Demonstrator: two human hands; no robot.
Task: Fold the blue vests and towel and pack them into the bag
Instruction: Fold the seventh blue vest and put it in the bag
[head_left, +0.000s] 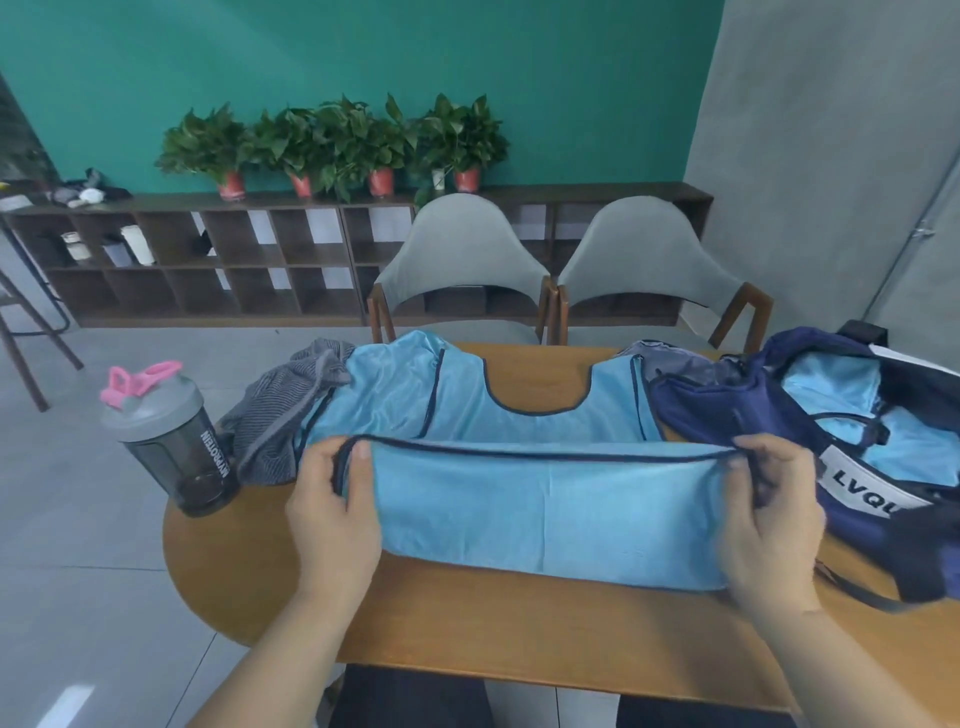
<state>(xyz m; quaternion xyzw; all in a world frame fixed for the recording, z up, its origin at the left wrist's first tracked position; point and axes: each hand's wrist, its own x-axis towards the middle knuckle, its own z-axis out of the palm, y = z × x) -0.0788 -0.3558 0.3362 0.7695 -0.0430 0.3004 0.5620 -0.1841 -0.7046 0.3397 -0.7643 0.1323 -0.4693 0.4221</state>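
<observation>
A light blue vest (540, 493) lies spread across a round wooden table (519, 634), its lower part doubled over towards the scooped neckline. The left hand (332, 504) and the right hand (774, 519) each take one end of the fold. Both sets of fingers (358, 462) are curled and pinch the dark-trimmed hem, thumbs on top and wrists raised just above the table. The cloth is smooth and faintly shiny, edged all round in navy piping, with the shoulder straps flat at the far side.

A grey striped towel (280, 415) lies crumpled against the vest's left edge, beside a smoky shaker bottle (171, 441) with a pink loop on its lid. To the right a navy bag (748, 415) sits open on the table, more light blue cloth showing inside. Two grey chairs (462, 249) stand beyond the table, before a low shelf (208, 260) lined with potted plants (332, 140).
</observation>
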